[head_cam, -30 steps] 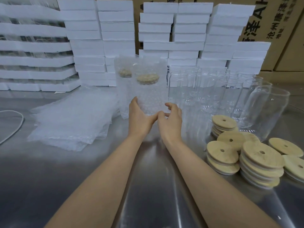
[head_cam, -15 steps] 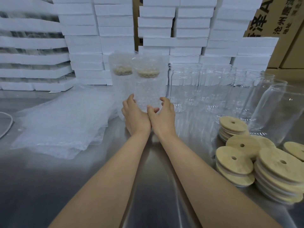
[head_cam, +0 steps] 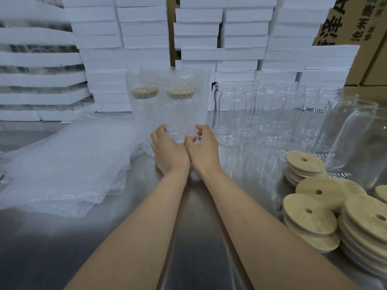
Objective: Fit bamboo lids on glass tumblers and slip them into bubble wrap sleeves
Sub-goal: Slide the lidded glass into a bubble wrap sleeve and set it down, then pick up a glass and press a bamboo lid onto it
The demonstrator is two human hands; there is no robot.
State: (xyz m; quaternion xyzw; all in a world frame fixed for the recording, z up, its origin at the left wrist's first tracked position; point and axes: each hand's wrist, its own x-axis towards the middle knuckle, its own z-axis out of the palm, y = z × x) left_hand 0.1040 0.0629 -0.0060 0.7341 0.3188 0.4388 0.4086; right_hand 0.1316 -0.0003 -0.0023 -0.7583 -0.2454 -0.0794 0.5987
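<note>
Hands meet at the foot of a sleeved tumbler [head_cam: 184, 116] that stands upright on the counter [head_cam: 199, 237]: the left hand [head_cam: 169, 152] cups its left side and the right hand [head_cam: 204, 147] curls thumb and fingers round its right side, both grasping it low through the bubble wrap, the heels of the hands touching. Holding it by the base with two hands probably keeps the slippery wrap from sliding on the glass and lets the person set it square beside the second sleeved tumbler [head_cam: 143, 109], which stands just to its left, touching it or nearly so; the pair look like the start of a finished row at the back. One lid [head_cam: 180, 93] shows through the wrap at the top of the held tumbler, with spare sleeve standing above it, so this piece seems done. Supplies are laid out by reach: flat sleeves [head_cam: 69, 164] piled on the left, bare tumblers [head_cam: 232, 118] grouped upright on the right, and lids [head_cam: 310, 218] stacked in front of them near the right arm, each with a small hole. White foam boxes [head_cam: 146, 38] are stacked along the back. Writing shows only on a brown carton [head_cam: 339, 28] at upper right: a large 泽 and part of a letter A, and a smaller line beginning 沧州, the rest too blurred to read; tumblers, lids and sleeves bear no label that I can see
</note>
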